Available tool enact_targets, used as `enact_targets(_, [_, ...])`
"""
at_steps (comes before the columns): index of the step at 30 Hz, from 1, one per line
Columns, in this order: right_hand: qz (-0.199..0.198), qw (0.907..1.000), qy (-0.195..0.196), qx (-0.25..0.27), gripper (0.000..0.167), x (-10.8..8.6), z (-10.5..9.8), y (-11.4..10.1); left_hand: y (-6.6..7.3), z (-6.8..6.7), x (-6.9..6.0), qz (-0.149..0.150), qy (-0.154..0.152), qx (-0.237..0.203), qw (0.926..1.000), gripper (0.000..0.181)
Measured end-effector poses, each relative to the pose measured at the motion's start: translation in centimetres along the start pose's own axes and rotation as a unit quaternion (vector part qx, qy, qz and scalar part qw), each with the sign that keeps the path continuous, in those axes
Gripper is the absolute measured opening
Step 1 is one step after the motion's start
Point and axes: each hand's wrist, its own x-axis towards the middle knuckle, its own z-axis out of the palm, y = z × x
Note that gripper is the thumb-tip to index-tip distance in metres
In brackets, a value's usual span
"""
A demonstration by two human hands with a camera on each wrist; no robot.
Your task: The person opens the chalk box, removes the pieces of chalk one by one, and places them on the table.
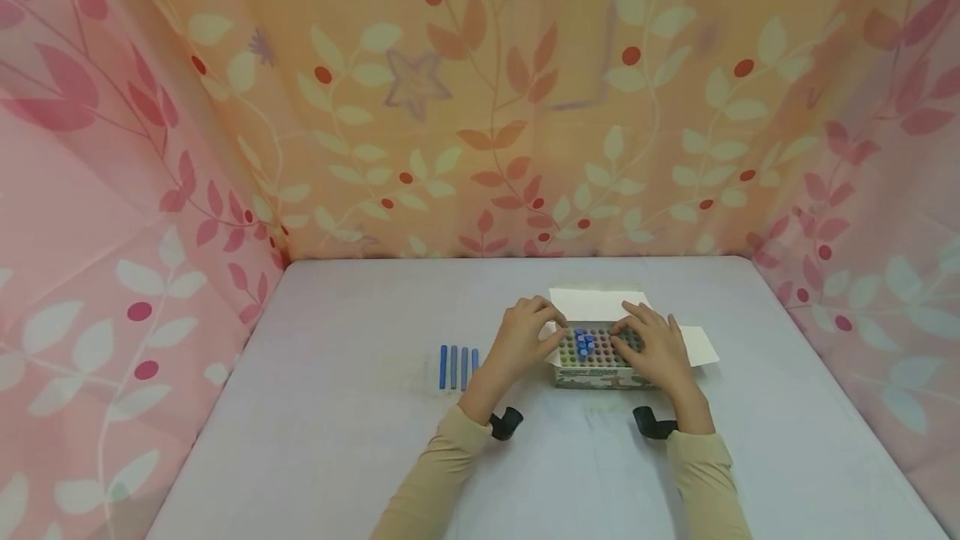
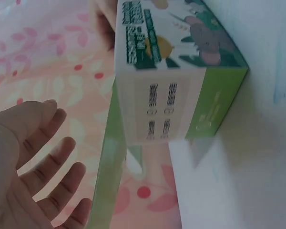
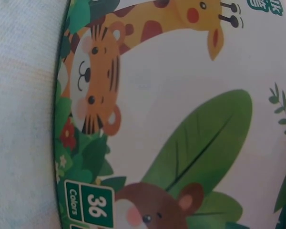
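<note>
An open cardboard box (image 1: pixel 603 378) with rows of round holes stands on the table, several blue sticks (image 1: pixel 585 344) poking up from its left half. My left hand (image 1: pixel 519 336) is at the box's left end. In the left wrist view its fingers are spread and loosely bent, with nothing between them. My right hand (image 1: pixel 654 347) hovers over the right part of the holes, thumb and index tips close together. Whether they pinch anything is too small to tell. The right wrist view is filled by the box's printed front (image 3: pixel 148 95) with cartoon animals and "36 Colors".
Several blue sticks (image 1: pixel 453 367) lie side by side on the white table (image 1: pixel 337 440), left of my left hand. The box's lid flap (image 1: pixel 596 303) stands open at the back and a side flap (image 1: pixel 699 346) sticks out right. Patterned curtains (image 1: pixel 480 107) enclose the table.
</note>
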Motion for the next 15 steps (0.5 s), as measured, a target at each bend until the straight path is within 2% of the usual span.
enact_targets(7, [0.001, 1.0000, 0.002, -0.003, 0.011, 0.0, 0.2, 0.3, 1.6, 1.6, 1.0, -0.012, -0.068, 0.053, 0.9962, 0.013])
enact_targets(11, [0.005, 1.0000, -0.001, -0.005, 0.010, 0.0, 0.3, 0.4, 1.8, 2.6, 1.6, -0.017, -0.089, 0.073, 0.9932, 0.013])
enact_targets(15, [0.006, 1.0000, -0.002, -0.007, 0.010, 0.0, 0.2, 0.3, 1.8, 3.4, 1.9, -0.013, -0.094, 0.113, 0.9890, 0.015])
